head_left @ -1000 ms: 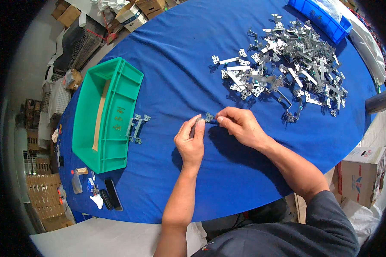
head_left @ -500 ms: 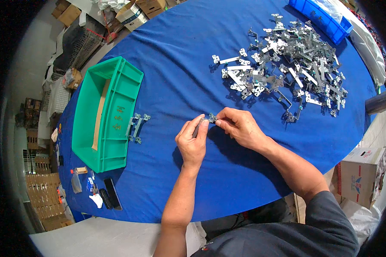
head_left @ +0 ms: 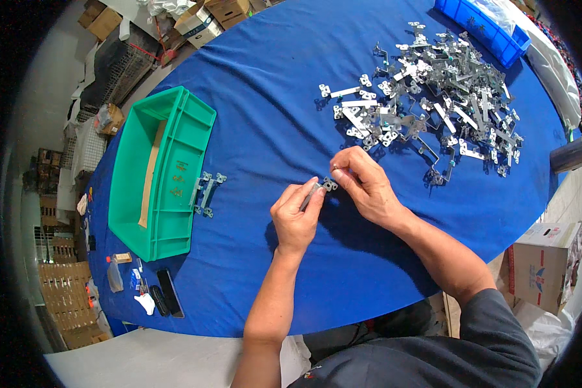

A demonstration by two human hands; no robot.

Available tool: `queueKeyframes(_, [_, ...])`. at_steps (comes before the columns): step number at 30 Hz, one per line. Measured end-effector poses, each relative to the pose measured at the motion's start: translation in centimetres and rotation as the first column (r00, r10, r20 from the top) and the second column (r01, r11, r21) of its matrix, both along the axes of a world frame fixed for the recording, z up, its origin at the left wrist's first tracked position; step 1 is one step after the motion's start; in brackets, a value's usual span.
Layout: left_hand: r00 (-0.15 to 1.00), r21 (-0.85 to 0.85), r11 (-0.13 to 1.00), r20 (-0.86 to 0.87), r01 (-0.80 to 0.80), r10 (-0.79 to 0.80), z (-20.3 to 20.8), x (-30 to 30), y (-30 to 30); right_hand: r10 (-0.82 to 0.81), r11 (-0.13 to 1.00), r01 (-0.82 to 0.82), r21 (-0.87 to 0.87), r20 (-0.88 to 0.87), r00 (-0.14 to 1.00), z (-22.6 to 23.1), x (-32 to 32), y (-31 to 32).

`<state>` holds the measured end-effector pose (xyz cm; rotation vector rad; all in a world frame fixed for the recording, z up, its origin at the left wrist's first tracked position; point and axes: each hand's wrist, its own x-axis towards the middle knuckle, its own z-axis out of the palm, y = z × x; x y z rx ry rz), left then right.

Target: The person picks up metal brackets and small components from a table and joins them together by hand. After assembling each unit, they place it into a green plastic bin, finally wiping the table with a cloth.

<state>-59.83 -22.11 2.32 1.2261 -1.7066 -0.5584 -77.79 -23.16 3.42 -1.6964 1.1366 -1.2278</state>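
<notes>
Pinched between the thumb and fingers of my left hand (head_left: pixel 295 218) is a small metal bracket (head_left: pixel 330 185), its holed end sticking out to the right. Close beside that end, my right hand (head_left: pixel 368 189) has its thumb and forefinger pressed together, apart from the bracket. A tiny dark thing seems to sit at those fingertips, too small to name. To the left, a couple of similar metal brackets (head_left: pixel 207 195) lie on the blue cloth against the green bin. A large heap of metal brackets (head_left: pixel 456 84) spreads over the far right of the table.
A green plastic bin (head_left: pixel 186 174) stands at the left on the blue cloth (head_left: pixel 265 103). Near its lower end lie a phone (head_left: pixel 170 292), a dark case and a small bottle (head_left: pixel 114 276). A blue crate (head_left: pixel 488 32) is at the far right, a metal cylinder (head_left: pixel 572 154) at the right edge.
My right hand has come away from the bracket, slightly up and to the right. My left hand has shifted a little right, still holding the bracket, whose holed end now shows more.
</notes>
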Motion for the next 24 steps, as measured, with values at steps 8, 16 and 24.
queueKeyframes(8, [0.776, 0.452, 0.819, -0.630, 0.353, 0.014, 0.6, 2.3, -0.4, 0.117, 0.953, -0.146, -0.265, -0.122, 0.986, -0.6, 0.1, -0.1])
queueKeyframes(16, [0.541, 0.196, 0.838, -0.830, 0.510, -0.136, 0.0, 2.2, -0.8, -0.027, 0.995, 0.013, 0.103, 0.132, 0.991, 0.2, 0.4, 0.2])
queueKeyframes(24, [0.788, 0.156, 0.985, -0.614, 0.077, 0.035, -1.0, 1.1, -0.8, 0.263, 0.953, -0.259, 0.154, -0.002, 0.965, 0.0, 0.8, 0.8])
